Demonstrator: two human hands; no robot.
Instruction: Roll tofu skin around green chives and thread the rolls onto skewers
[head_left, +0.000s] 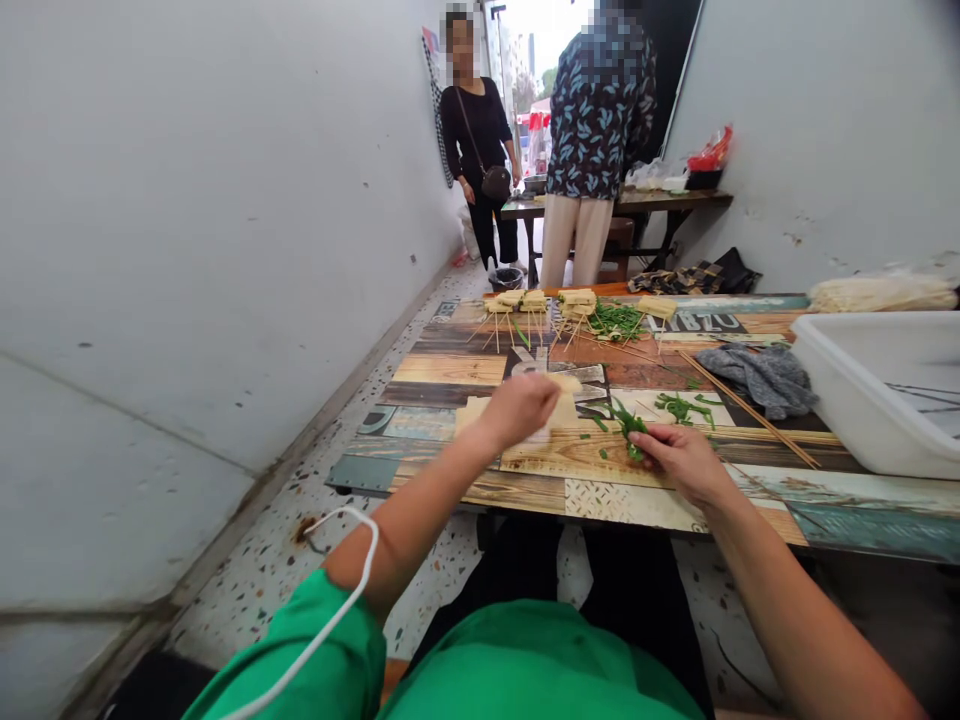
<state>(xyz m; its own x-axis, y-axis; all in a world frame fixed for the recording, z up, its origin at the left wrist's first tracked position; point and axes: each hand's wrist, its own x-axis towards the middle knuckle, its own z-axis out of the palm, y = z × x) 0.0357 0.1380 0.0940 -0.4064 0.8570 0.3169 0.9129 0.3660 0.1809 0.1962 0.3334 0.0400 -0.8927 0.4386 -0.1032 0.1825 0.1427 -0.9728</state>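
My left hand (523,410) is closed, its fingertips pinching the edge of a pale yellow tofu skin sheet (568,384) a little above the table. Beneath and beside it lie more flat tofu sheets (471,412). To the right, my right hand (686,458) grips a small bunch of chopped green leaves (628,428) between thumb and fingers, close to the tabletop. Loose cut greens (684,408) are scattered just beyond that hand. Along the table's far side sit several skewered tofu rolls (576,303) beside a heap of greens (616,321).
A white plastic tub (862,400) stands at the table's right, with a grey cloth (761,380) and long wooden sticks (757,415) near it. Two people stand beyond, around a second table (675,200). A white cable (352,590) hangs across my left arm.
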